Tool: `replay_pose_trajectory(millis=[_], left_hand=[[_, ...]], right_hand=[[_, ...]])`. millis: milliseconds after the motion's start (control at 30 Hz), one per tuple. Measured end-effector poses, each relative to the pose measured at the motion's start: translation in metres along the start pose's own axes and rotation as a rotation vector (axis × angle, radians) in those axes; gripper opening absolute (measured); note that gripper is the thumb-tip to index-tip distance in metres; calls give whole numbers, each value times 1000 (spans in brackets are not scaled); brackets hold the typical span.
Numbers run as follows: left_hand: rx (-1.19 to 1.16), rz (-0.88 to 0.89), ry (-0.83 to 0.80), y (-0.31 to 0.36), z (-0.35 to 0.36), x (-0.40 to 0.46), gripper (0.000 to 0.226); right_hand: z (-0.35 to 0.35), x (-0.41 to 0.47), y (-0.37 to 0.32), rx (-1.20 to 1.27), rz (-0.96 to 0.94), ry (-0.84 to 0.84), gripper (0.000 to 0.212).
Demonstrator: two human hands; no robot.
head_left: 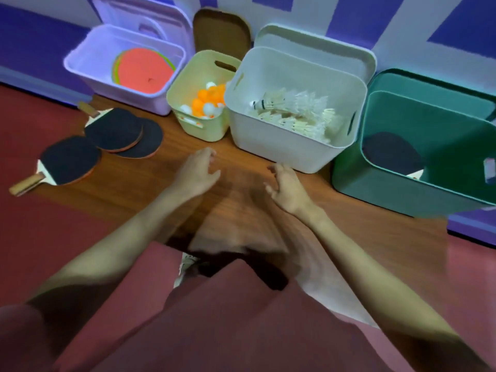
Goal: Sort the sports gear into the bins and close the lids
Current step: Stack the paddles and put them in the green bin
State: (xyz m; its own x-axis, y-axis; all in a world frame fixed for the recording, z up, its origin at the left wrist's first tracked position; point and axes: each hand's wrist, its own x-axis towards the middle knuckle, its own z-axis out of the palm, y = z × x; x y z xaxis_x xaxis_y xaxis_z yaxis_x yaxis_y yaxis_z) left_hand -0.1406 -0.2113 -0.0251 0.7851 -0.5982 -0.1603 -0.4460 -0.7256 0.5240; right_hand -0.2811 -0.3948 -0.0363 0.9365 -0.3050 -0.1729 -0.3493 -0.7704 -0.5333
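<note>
Our left hand (197,170) and right hand (285,185) loose, holding nothing. Paddles (107,140) at 10 o'clock: light, stiff, so we'd grab wooden handles.

Both hands (197,170) (285,187) forward, loosely curled, empty

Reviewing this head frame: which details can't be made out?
- Green bin: cut off by the right edge; its near wall hides the handle of the paddle inside.
- Discs in lavender bin: stacked, count hidden.
- Rearmost paddles on the floor: overlapping, number unclear.
</note>
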Motion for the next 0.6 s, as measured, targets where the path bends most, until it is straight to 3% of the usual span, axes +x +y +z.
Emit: replay_pose_trajectory(millis=[433, 600], left_hand=[[5, -382, 35, -275, -118, 14, 41], [48, -463, 33, -347, -147, 13, 74]], right_hand=[[146, 157, -215, -125, -44, -296, 43], [180, 219, -279, -145, -89, -302, 52]])
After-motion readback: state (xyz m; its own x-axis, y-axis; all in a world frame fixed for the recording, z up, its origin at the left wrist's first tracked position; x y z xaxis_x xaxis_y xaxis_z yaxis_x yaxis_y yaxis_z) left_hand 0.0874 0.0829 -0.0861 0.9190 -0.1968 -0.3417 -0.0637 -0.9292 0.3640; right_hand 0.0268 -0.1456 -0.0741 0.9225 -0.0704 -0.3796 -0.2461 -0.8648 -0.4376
